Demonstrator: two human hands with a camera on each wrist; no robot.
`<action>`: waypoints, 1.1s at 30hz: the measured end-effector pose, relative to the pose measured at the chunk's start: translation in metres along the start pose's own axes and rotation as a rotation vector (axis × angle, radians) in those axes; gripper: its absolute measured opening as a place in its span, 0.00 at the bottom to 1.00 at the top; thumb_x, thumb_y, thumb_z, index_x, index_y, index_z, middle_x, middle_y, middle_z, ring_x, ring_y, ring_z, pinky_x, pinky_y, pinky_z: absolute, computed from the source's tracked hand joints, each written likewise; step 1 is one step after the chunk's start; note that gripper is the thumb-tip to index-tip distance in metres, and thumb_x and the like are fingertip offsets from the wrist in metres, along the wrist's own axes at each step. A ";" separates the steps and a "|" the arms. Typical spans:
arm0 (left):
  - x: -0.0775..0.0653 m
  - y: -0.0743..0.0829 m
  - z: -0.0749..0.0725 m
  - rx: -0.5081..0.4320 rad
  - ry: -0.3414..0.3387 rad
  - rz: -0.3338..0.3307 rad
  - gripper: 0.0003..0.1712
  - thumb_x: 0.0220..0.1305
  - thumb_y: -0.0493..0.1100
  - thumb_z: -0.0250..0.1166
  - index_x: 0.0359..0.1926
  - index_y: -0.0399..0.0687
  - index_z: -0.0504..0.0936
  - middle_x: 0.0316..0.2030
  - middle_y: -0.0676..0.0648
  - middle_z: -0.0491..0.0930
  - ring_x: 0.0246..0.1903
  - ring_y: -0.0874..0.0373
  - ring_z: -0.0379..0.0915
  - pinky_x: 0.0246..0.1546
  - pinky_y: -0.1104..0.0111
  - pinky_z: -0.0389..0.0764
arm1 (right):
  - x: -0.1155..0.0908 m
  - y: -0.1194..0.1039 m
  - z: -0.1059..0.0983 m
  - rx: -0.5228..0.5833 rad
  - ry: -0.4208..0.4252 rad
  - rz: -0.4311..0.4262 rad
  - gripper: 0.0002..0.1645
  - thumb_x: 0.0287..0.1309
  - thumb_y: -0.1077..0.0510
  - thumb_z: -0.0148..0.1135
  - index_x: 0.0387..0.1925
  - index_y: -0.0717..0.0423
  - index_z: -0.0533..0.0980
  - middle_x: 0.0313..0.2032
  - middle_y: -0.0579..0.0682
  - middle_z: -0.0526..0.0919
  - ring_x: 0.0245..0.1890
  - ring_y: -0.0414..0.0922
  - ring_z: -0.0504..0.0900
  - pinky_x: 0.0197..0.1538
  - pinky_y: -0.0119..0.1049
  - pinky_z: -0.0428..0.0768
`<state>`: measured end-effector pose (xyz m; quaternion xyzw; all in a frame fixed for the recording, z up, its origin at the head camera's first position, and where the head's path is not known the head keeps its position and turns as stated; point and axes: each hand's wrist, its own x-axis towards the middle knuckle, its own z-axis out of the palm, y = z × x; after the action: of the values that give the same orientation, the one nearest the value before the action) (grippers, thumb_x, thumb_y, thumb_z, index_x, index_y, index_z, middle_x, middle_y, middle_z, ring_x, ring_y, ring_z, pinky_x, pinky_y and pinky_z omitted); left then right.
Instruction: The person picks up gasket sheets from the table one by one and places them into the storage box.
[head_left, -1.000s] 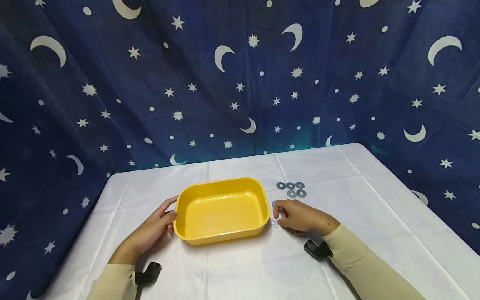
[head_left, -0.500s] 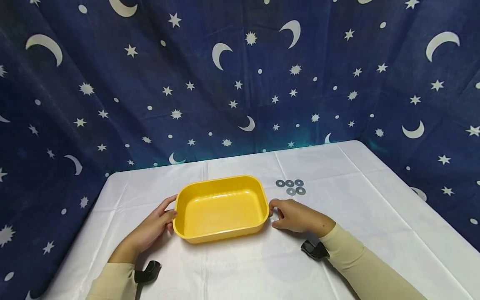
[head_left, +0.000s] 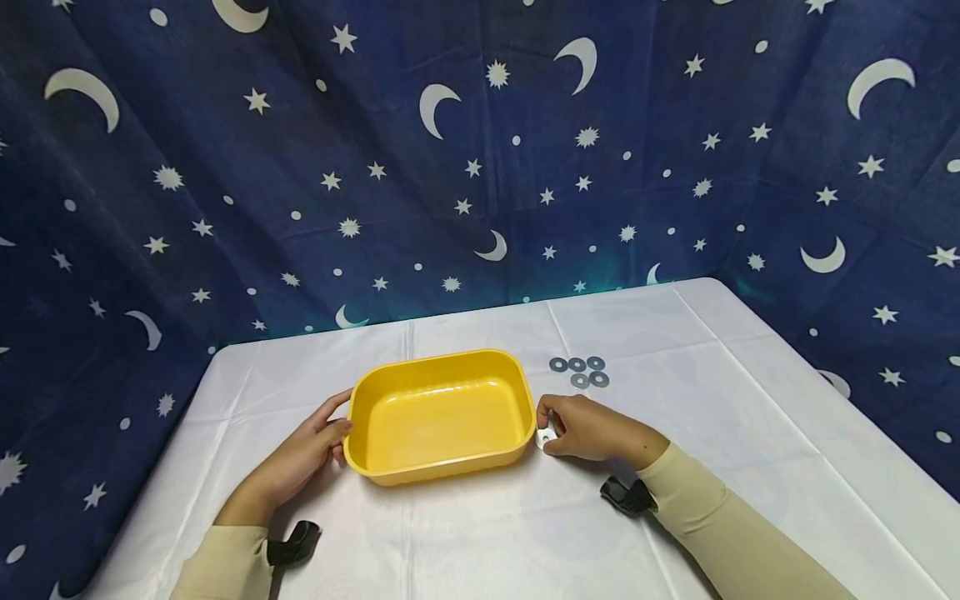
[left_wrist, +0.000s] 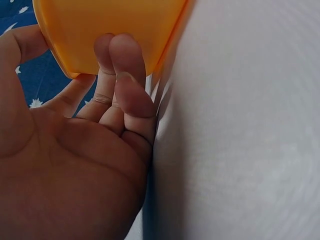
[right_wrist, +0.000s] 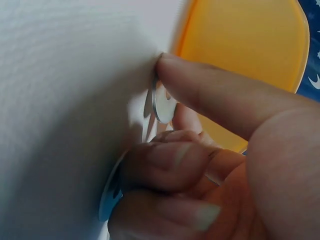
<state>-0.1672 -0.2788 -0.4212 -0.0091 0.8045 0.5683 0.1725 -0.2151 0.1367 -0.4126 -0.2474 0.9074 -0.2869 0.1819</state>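
Note:
A shallow yellow plastic tray (head_left: 442,468) stands on the white cloth. My left hand (head_left: 303,458) holds its left end, the thumb at the rim and the other fingertips against the outer wall (left_wrist: 75,30). Just off the tray's right end, my right hand (head_left: 596,429) pinches a flat metal washer (head_left: 545,438) between thumb and finger. That washer (right_wrist: 165,105) is tilted up on edge in the right wrist view. Another washer (right_wrist: 107,197) shows there beside the curled fingers, partly hidden. Beyond the hand, several grey washers (head_left: 577,365) lie flat in two rows.
The white tablecloth (head_left: 465,542) spreads around the tray and hands. A dark blue curtain (head_left: 360,258) with moons and stars hangs behind the table and along its sides. Black straps with wrist cameras (head_left: 295,543) sit at both wrists.
My right hand has shifted slightly left toward the tray, and a washer beside it is now pinched and tilted up. My left hand and the tray stay in place.

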 end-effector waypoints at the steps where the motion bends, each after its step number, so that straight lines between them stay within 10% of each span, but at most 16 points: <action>1: 0.000 0.000 0.000 -0.001 -0.002 0.002 0.35 0.75 0.45 0.50 0.78 0.56 0.49 0.32 0.48 0.71 0.33 0.57 0.69 0.41 0.73 0.74 | 0.000 0.000 0.000 0.000 0.001 0.003 0.17 0.52 0.62 0.74 0.37 0.50 0.73 0.22 0.45 0.70 0.23 0.40 0.69 0.26 0.29 0.67; 33: -0.001 -0.002 -0.002 -0.009 -0.035 0.026 0.35 0.76 0.46 0.50 0.77 0.55 0.49 0.32 0.48 0.71 0.34 0.59 0.69 0.40 0.73 0.72 | -0.015 -0.009 -0.030 0.039 0.129 -0.073 0.11 0.57 0.68 0.67 0.37 0.55 0.75 0.29 0.47 0.77 0.25 0.43 0.75 0.28 0.30 0.75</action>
<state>-0.1666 -0.2814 -0.4225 0.0104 0.7988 0.5743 0.1791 -0.2143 0.1516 -0.3812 -0.2580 0.9019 -0.3262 0.1171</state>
